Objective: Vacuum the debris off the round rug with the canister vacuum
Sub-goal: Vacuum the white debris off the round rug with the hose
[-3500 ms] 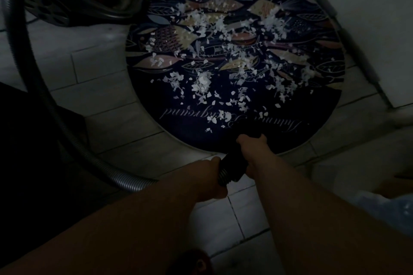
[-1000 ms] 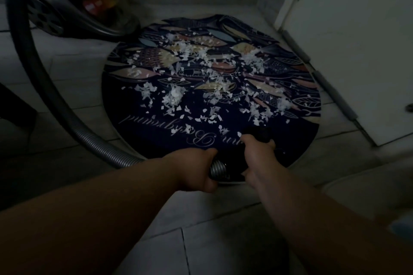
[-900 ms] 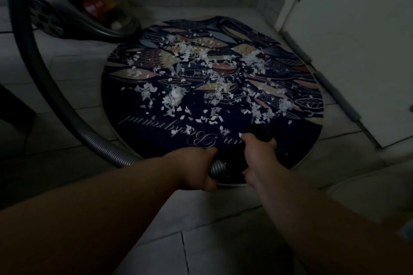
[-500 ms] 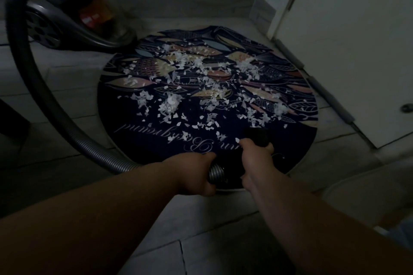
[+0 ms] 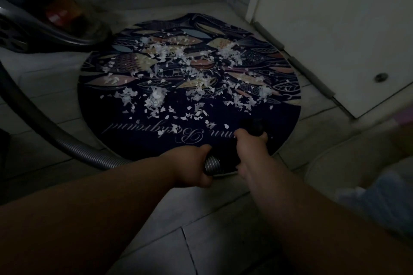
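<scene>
— While the canister vacuum sits off the round rug's far left edge, who holds its hose?

— The left hand grips it at the rug's near edge. The right hand, just ahead, is wrapped round the dark handle, which points onto the rug.

— And the debris?

— Beyond the handle's end, across the rug's middle and far half, nearer the right hand. One vacuum, one hose, one rug; scraps beyond counting.

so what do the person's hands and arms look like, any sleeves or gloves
No gloves on the left hand or right hand, and no sleeve on the left forearm or right forearm as far as the frame shows. No watch, ring or bracelet is visible in the dim light.
</scene>
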The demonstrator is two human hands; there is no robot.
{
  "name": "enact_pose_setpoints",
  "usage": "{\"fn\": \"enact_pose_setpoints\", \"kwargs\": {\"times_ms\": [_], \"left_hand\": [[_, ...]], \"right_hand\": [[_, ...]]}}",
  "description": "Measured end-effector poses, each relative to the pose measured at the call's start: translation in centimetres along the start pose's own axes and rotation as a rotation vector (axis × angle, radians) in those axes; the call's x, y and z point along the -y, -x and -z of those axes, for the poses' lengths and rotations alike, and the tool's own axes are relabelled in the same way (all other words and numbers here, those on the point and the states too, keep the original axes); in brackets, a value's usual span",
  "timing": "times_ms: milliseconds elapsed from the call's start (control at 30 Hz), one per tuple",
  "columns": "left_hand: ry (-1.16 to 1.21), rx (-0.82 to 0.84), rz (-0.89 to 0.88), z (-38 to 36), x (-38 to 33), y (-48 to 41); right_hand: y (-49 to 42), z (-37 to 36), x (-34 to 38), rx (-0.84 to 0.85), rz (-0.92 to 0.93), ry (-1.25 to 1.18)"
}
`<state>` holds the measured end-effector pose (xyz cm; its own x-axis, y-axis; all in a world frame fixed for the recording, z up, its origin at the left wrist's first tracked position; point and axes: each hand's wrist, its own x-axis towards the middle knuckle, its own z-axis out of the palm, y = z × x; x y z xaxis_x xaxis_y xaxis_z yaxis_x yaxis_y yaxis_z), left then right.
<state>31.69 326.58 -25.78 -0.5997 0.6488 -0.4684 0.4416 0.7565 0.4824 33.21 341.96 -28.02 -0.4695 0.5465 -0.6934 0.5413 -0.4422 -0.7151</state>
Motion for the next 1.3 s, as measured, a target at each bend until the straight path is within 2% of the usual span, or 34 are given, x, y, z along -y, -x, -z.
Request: {"fn": "enact_pose_setpoints", "kwargs": {"times_ms": [367,767,867,967,1067,1167,1300], "left_hand": [[0.021,-0.009,0.02,-0.8,1.2,4.4],[-0.091,-0.089,0.244,-1.5,2.2,10.6],[-0.112,-0.096,0.303,-1.1,2.3,11.7],[-0.07,-0.043,0.343,-1.0,1.8,12.5],[0.0,-0.048,0.348,-0.4,0.7,12.8],[-0.118,-0.099,0.324,-0.6,0.2,13.3],[-0.211,-0.115,0.346,-1.0,0.9,14.9]], "right_hand": [[4.0,-1.4,-1.8,0.072,-0.048,0.05],[7.7,-4.4,-4.7,0.222,-0.085,0.098],[9.1,-5.3,-4.9,0.199,-0.144,0.082],[11.1,-5.6,-5.2,0.165,-0.17,0.116],[11.6,-4.3,-5.4,0.21,-0.128,0.127],[11.7,-3.0,-5.5,0.307,-0.137,0.135],[11.9,-2.6,-5.7,0.319,-0.084,0.183]]}}
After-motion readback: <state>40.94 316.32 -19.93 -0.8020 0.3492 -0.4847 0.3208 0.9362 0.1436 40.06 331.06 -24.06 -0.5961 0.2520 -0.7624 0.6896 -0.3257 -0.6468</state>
